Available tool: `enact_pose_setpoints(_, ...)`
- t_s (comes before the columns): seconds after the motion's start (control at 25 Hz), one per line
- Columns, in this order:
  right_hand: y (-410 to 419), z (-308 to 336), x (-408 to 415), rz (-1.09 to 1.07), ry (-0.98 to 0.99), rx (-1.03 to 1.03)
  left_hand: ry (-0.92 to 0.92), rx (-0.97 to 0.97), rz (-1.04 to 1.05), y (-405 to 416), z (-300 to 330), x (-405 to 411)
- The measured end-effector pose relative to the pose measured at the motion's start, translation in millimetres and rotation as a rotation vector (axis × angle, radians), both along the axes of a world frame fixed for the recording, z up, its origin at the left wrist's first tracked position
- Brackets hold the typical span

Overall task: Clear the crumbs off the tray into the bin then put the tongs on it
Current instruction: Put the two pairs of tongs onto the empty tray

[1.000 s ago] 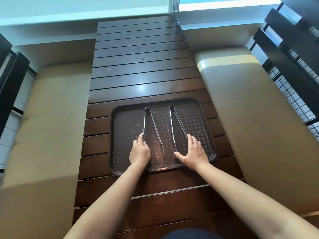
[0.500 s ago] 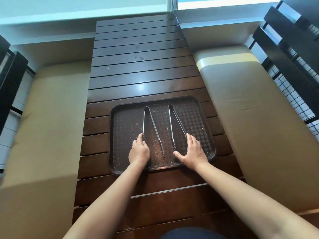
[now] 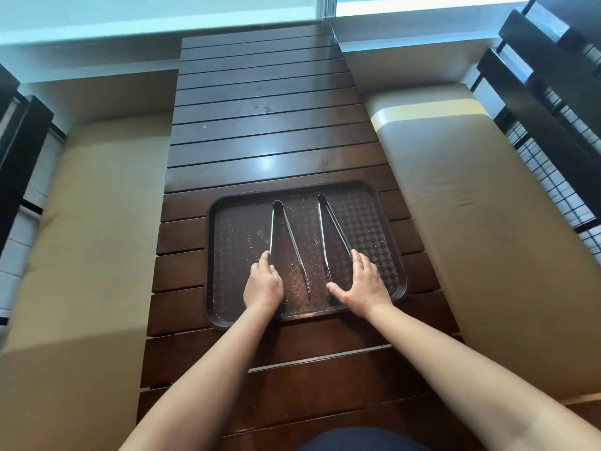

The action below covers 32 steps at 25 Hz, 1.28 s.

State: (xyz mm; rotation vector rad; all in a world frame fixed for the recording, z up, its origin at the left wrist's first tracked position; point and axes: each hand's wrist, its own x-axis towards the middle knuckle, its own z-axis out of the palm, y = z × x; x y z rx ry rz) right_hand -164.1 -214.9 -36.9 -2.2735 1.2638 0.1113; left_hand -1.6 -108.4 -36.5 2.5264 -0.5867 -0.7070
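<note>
Two tongs [image 3: 290, 245] [image 3: 331, 236] lie on the crumb-strewn tray [image 3: 395, 255], itself on the desk [image 3: 260, 125]. The left hand [image 3: 263, 284] curls over one; the right hand [image 3: 366, 284] lies spread on the other. Cushions [image 3: 471, 190] flank the desk.

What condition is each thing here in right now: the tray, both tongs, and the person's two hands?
Tray: flat on the slatted table, still strewn with crumbs.
Left tongs: lying on the tray, arms spread apart.
Right tongs: lying on the tray, arms spread apart.
Left hand: resting on the left tongs' arm, fingers loosely curved.
Right hand: fingers straight, laid over the right tongs.
</note>
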Motion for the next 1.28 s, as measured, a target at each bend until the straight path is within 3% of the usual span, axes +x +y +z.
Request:
enact_pose_setpoints(0.88,-1,-1,-2,0.022,0.0,0.009,0.036,-0.008,0.002,1,2,-1)
enact_pose_setpoints(1.04,-5,1,-5,-0.089,-0.182,0.036,0.066,-0.045,0.056,4,4,2)
enact_pose_setpoints(1.16,-12,1,-10,-0.231,-0.353,-0.049,0.067,-0.067,0.083,10,2,9)
enact_pose_setpoints(1.28,-20,-2,-16,-0.26,-0.369,-0.184,0.054,-0.09,0.122,19,0,13)
